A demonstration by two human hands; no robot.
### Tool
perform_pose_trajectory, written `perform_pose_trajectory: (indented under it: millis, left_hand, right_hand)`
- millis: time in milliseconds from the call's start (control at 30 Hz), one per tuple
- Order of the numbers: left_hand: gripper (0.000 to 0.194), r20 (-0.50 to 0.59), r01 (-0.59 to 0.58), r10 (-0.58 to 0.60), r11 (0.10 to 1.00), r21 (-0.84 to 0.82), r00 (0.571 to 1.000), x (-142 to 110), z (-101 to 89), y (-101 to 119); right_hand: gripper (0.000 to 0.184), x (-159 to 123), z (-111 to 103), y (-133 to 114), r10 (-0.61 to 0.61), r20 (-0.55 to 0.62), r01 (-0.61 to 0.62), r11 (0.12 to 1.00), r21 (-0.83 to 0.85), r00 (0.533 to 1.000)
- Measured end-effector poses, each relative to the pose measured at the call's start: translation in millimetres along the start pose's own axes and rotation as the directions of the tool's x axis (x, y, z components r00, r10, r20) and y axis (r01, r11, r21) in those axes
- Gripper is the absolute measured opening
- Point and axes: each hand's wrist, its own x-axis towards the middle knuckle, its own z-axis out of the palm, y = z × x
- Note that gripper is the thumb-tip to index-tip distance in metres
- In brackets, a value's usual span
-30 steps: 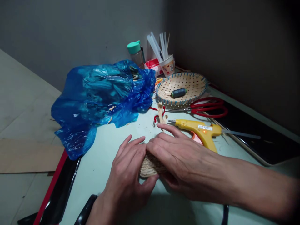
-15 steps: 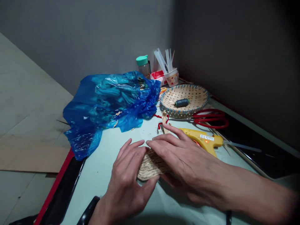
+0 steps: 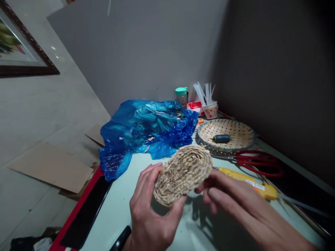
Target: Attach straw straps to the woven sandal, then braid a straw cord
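Observation:
An oval coiled piece of braided straw (image 3: 184, 172) is held up above the table, tilted so its flat coiled face shows. My left hand (image 3: 154, 205) grips its lower left side, with the thumb along the bottom edge and the fingers around the left edge. Just off the right edge is my right hand (image 3: 227, 195), its fingers loosely bent and apart; some fingertips are hidden behind the straw piece, and I cannot tell whether they touch it. A yellow glue gun (image 3: 248, 181) lies beyond the right hand, partly covered by it.
Red-handled scissors (image 3: 259, 162) lie at the right beside a shallow woven basket (image 3: 239, 132) holding a dark thread spool (image 3: 222, 138). A crumpled blue plastic bag (image 3: 149, 129) spreads over the back left. Behind stand a paper cup (image 3: 210, 111) of glue sticks and a teal-lidded jar (image 3: 181, 97).
The straw piece has been raised and tipped, so its coiled face is exposed. My right hand has drawn back to the right from over it. The view has tilted upward.

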Motion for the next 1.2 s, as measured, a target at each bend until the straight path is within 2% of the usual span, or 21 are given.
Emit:
perform_pose_trajectory:
  millis: [133, 200, 267, 333, 400, 500, 567, 667, 800, 900, 1000, 1067, 1133, 1200]
  left_hand:
    - [0.049, 0.011, -0.115, 0.115, 0.993, 0.000, 0.993, -9, 10.0, 2]
    - [0.057, 0.069, -0.154, 0.154, 0.988, 0.001, 0.986, -11, 12.0, 1]
    - [0.063, 0.156, -0.152, 0.156, 0.988, -0.040, 0.975, -11, 10.4, -1]
    - [0.059, 0.256, -0.095, 0.129, 0.985, -0.143, 0.958, -9, 6.2, -3]
    - [0.042, 0.318, 0.036, 0.055, 0.962, -0.272, 0.946, -5, 1.5, -4]
    - [0.022, 0.327, 0.299, -0.176, 0.877, -0.377, 0.929, 0, -3.0, -4]
    - [0.016, 0.345, 0.449, -0.325, 0.807, -0.385, 0.881, 3, -3.8, -4]
    - [0.014, 0.451, 0.624, -0.454, 0.690, -0.368, 0.768, 8, -3.7, -5]
    - [0.014, 0.602, 0.804, -0.541, 0.475, -0.358, 0.588, 10, -4.4, -8]
    - [0.011, 0.693, 0.881, -0.544, 0.274, -0.387, 0.473, 9, -5.3, -10]
    - [0.012, 0.758, 0.912, -0.521, 0.109, -0.396, 0.392, 8, -5.7, -9]
    - [0.013, 0.784, 0.922, -0.510, 0.050, -0.383, 0.353, 9, -5.6, -9]
    - [0.012, 0.793, 0.926, -0.507, 0.028, -0.377, 0.338, 9, -5.0, -9]
    - [0.010, 0.791, 0.923, -0.505, 0.029, -0.383, 0.345, 8, -3.6, -10]
  right_hand:
    - [0.027, -8, 6, 8, -0.076, 0.118, 0.075, 0.997, 0.015, 0.990]
    - [0.025, -14, 5, 13, -0.074, 0.135, 0.073, 0.997, 0.015, 0.988]
    - [0.026, -16, 2, 16, -0.025, 0.142, 0.021, 0.999, 0.025, 0.990]
    - [0.030, -13, 0, 15, 0.077, 0.145, -0.084, 0.996, 0.041, 0.986]
    - [0.036, -7, 0, 11, 0.166, 0.174, -0.178, 0.982, 0.057, 0.971]
    - [0.042, 1, 2, 5, 0.202, 0.259, -0.235, 0.966, 0.105, 0.945]
    - [0.042, 3, 4, 2, 0.219, 0.320, -0.270, 0.955, 0.124, 0.922]
    - [0.042, 1, 4, 1, 0.250, 0.353, -0.297, 0.951, 0.085, 0.901]
    - [0.041, 0, 1, 2, 0.258, 0.379, -0.280, 0.960, 0.002, 0.889]
    - [0.041, 2, -3, 3, 0.226, 0.432, -0.241, 0.970, -0.020, 0.873]
    - [0.040, 2, -6, 4, 0.197, 0.451, -0.209, 0.978, -0.022, 0.871]
    - [0.039, 0, -7, 6, 0.186, 0.462, -0.195, 0.980, -0.028, 0.867]
    - [0.038, -3, -6, 9, 0.177, 0.470, -0.176, 0.983, -0.045, 0.865]
    - [0.037, -5, -6, 11, 0.168, 0.471, -0.167, 0.985, -0.044, 0.866]
